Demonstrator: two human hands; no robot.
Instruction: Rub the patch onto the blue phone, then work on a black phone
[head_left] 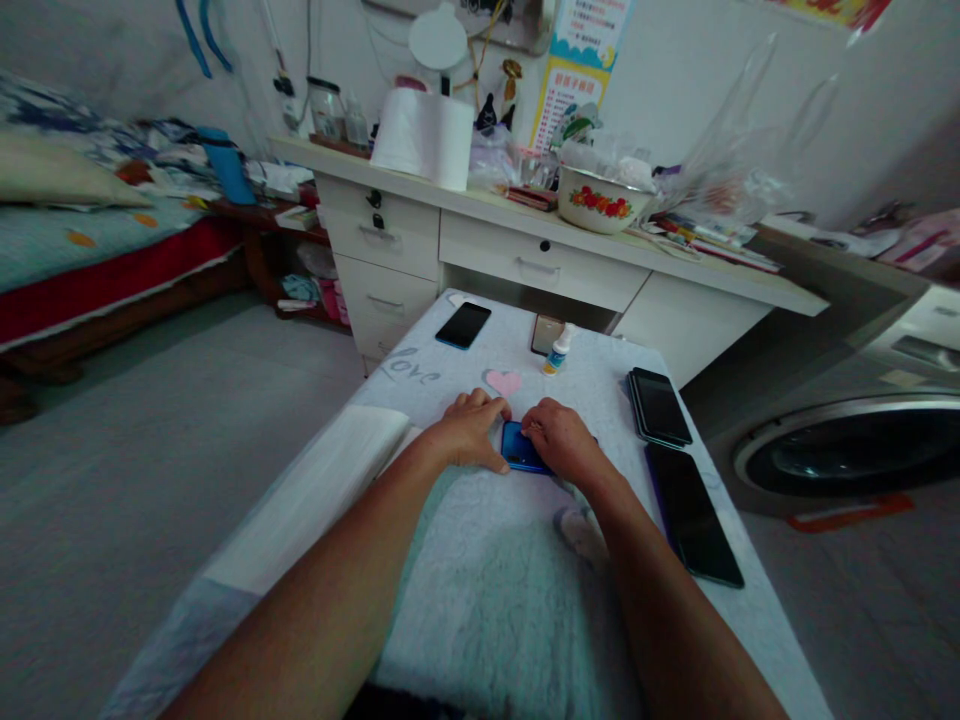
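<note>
Fingers (474, 403) of the left hand (471, 432) are curled, with the thumb braced against the left edge of the blue phone (519, 448). The phone lies flat at the centre of the white-covered table (487, 600), just on the near side of a pink heart (503, 381). The bent fingertips of the right hand (564, 440) press on its top face, so both hands pin it. Judged step: steadying the phone while working at its surface. The next move calls for fingertip purchase at one edge, without sliding it toward the black phones (658, 405) at right.
</note>
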